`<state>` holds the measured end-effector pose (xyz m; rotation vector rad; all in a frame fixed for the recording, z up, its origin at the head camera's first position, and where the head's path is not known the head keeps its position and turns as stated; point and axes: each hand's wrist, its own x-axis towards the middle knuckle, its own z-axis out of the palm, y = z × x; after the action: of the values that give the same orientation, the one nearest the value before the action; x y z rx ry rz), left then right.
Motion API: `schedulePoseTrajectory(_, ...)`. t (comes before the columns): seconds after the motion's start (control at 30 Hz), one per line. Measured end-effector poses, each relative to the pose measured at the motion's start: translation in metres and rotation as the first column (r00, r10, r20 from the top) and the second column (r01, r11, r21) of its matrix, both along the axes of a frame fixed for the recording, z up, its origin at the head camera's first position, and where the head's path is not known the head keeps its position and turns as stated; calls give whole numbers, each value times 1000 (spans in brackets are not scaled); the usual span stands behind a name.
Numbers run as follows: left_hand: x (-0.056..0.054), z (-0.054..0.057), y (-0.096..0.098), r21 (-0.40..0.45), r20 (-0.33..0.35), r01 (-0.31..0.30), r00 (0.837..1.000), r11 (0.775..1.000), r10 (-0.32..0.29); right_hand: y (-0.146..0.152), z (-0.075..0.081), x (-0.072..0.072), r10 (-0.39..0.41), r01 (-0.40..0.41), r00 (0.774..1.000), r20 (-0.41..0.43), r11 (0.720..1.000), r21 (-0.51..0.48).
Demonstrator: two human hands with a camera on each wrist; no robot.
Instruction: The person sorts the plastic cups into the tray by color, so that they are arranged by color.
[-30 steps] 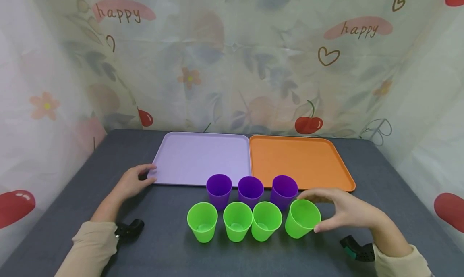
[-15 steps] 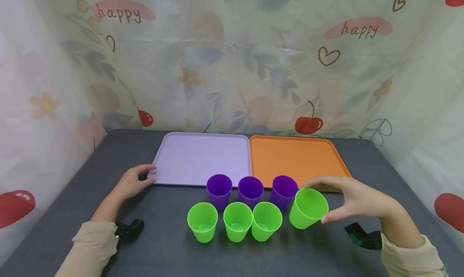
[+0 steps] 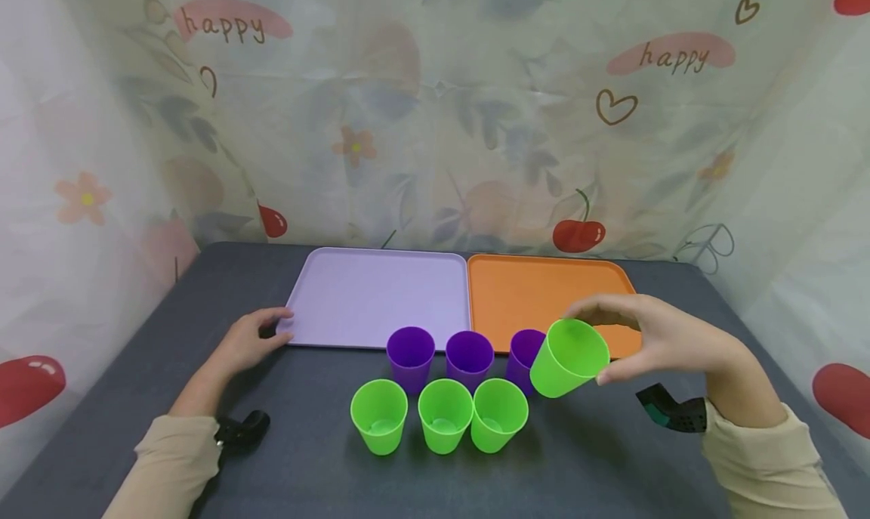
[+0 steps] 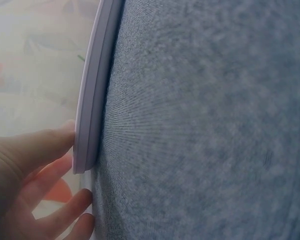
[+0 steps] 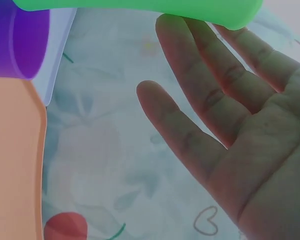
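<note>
My right hand (image 3: pixel 669 334) grips a green cup (image 3: pixel 569 359) by its upper part, thumb on the near side and fingers on the far side. The cup is tilted, raised off the table, and partly covers the rightmost purple cup (image 3: pixel 522 360). In the right wrist view only the green cup's lower edge (image 5: pixel 140 6) shows, above the spread fingers. My left hand (image 3: pixel 245 341) rests its thumb and fingertips against the left edge of the lilac tray (image 3: pixel 381 292), near the front corner. The left wrist view shows these fingertips touching the tray's rim (image 4: pixel 92 100).
An orange tray (image 3: pixel 537 292) lies right against the lilac one. In front of the trays stand two more purple cups, one (image 3: pixel 411 360) left of the other (image 3: pixel 469 356). Three green cups (image 3: pixel 445 417) form a row nearer me. A patterned curtain (image 3: pixel 435 126) hangs behind the dark table.
The right hand has lifted the rightmost green cup off the table and carried it forward, toward the orange tray. My left hand and the other cups stay where they were.
</note>
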<state>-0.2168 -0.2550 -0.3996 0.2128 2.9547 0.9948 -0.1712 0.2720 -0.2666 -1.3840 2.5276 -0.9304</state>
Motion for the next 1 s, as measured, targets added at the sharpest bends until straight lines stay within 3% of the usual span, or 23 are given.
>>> schedulePoseTrajectory(0.27, 0, 0, 0, 5, -1, 3, 1000, 1000, -3, -19, 13, -21, 71, -69, 996, 52, 997, -39)
schedulePoseTrajectory(0.47, 0, 1, 0, 8, -5, 2, 1000, 1000, -2, -40, 23, -40, 12, -9, 996, 87, 999, -33)
schedulePoseTrajectory(0.7, -1, 0, -1, 8, -5, 10, 1000, 1000, -10, -68, 29, -66, 20, -13, 990, 140, 998, -55)
schedulePoseTrajectory(0.87, -1, 2, 0, 8, 1, 11, 1000, 1000, -11, -88, 28, -81, -13, 26, 980, 198, 998, -66)
schedulePoseTrajectory(1.0, -1, 2, 0, 12, 2, 9, 1000, 1000, -9, -105, 25, -95, -44, 55, 981, 189, 997, -54)
